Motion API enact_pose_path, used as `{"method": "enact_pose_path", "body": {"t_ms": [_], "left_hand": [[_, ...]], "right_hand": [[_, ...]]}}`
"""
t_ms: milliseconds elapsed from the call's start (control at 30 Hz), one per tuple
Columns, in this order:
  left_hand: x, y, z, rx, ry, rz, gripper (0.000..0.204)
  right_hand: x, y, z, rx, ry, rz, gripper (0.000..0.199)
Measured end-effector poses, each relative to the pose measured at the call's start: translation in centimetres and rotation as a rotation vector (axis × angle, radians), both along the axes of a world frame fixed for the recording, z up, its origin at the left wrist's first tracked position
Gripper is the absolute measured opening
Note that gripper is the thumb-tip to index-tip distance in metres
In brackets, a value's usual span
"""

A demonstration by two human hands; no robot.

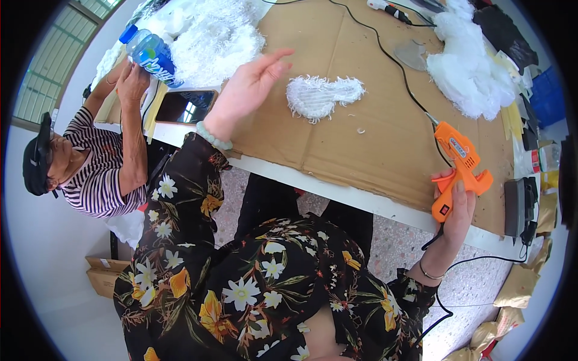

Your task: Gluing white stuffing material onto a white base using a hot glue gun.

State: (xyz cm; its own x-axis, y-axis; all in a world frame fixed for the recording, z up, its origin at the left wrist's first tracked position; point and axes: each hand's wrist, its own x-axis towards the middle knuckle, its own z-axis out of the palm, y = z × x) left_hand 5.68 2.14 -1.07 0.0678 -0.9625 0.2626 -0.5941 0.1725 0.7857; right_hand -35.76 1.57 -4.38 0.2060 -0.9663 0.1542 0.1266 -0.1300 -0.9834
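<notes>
My left hand (256, 87) hovers over the near left part of the cardboard sheet (355, 144), its fingers stretched out and holding nothing. To the right of those fingers lies a small white shaggy fabric piece (319, 99) with a frayed fringe and a ribbed middle. My right hand (456, 207) grips the handle of an orange glue gun (460, 150) at the right side of the table. The gun points up and away to the left, and a dark cable runs from its handle end. A curled white scrap (360, 130) rests on the cardboard between my hands.
At the far left are a white shaggy heap (211, 42), a blue-labelled bottle (150, 54) and a black phone (185, 107). White fluffy material (466, 66) sits far right. A black cable (394, 57) crosses the cardboard. A co-worker (105, 150) in stripes sits at left.
</notes>
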Motion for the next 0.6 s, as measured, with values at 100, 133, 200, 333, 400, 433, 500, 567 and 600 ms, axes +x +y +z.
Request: {"method": "enact_pose_path", "body": {"t_ms": [100,133,200,333,400,433,500,567,600], "left_hand": [[-0.3,0.6,-0.2,0.039,-0.13,-0.045,0.041],[-0.4,0.6,-0.3,0.037,-0.128,-0.048,0.042],[-0.8,0.6,-0.6,0.014,-0.115,-0.076,0.047],[-1.1,0.7,-0.7,-0.136,-0.371,-0.117,0.055],[-1.2,0.7,-0.8,-0.158,-0.462,-0.116,0.056],[-1.2,0.7,-0.8,-0.169,-0.486,-0.119,0.056],[-1.3,0.7,-0.8,-0.181,-0.53,-0.126,0.056],[-1.4,0.7,-0.8,-0.19,-0.566,-0.135,0.055],[-1.5,0.7,-0.8,-0.195,-0.585,-0.14,0.055]], "right_hand": [[0.0,-0.1,0.0,-0.003,0.004,0.001,0.037],[-0.1,-0.1,0.0,-0.002,0.008,0.0,0.037],[-0.1,-0.1,0.0,-0.001,0.013,-0.003,0.037],[0.0,0.0,0.0,0.0,0.012,-0.02,0.037],[0.0,0.0,0.0,0.002,0.014,-0.025,0.037],[0.0,0.0,0.0,0.002,0.017,-0.021,0.037],[0.0,0.0,0.1,0.004,0.022,-0.018,0.037],[0.0,0.0,0.1,0.001,0.025,-0.021,0.037],[0.0,0.0,0.1,0.002,0.028,-0.021,0.037]]}}
